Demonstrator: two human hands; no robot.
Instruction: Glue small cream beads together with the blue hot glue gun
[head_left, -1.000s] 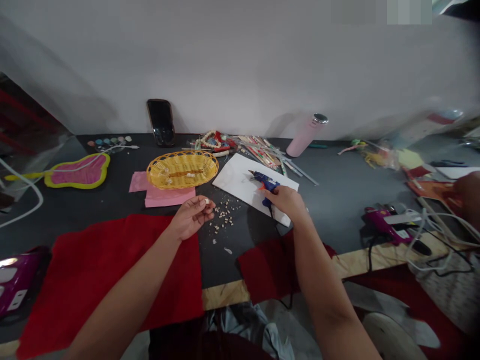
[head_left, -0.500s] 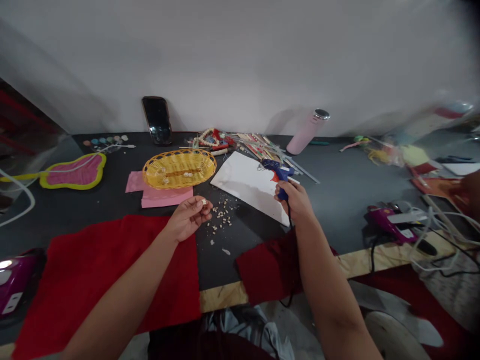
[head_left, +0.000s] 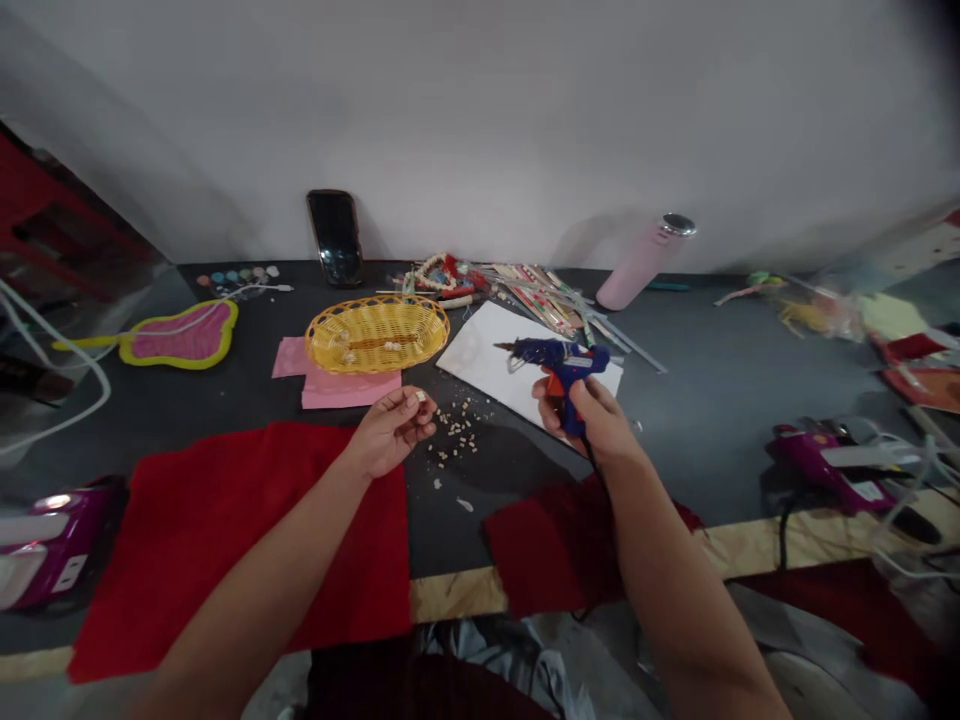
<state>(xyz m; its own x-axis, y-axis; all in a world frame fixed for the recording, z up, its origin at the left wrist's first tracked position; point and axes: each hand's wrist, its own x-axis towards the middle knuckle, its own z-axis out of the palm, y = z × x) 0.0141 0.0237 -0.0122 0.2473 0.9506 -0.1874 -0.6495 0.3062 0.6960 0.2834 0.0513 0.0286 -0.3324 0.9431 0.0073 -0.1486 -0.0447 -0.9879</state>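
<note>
A plain grey wall (head_left: 487, 120) rises behind a dark grey worktable (head_left: 697, 400), on which a yellow oval wicker basket (head_left: 420, 322) serves as the landmark. Farthest left of the basket and nearer the person sits a glossy purple-and-white device (head_left: 71, 545); left of the basket lies a pink panel with a yellow border and handle (head_left: 180, 338). A bright red flat cloth (head_left: 225, 490) spreads in front and to the left of the basket. Behind the basket, a black phone (head_left: 335, 238) leans on the wall, probably so that it stays upright. Pink folded sheets (head_left: 345, 390) lie partly under the basket's front edge. Just in front of the basket, the left hand (head_left: 390, 430) pinches a small cream-coloured piece (head_left: 420, 397) between thumb and fingertips, presumably because something so tiny allows only a fingertip hold. Similar cream-coloured bits (head_left: 457, 430) are scattered beside that hand, within easy reach. Right of the basket, above a flat white board (head_left: 480, 345), the right hand (head_left: 607, 415) wraps its fingers round the handle of a blue glue gun with an orange trigger (head_left: 544, 352); this pistol hold seems to keep the trigger reachable and the nozzle, aimed leftward, away from the holding fingers. Whether the trigger is pressed, I cannot tell. Farther right of the basket, a pink cylindrical bottle (head_left: 637, 262) stands near the wall.
</note>
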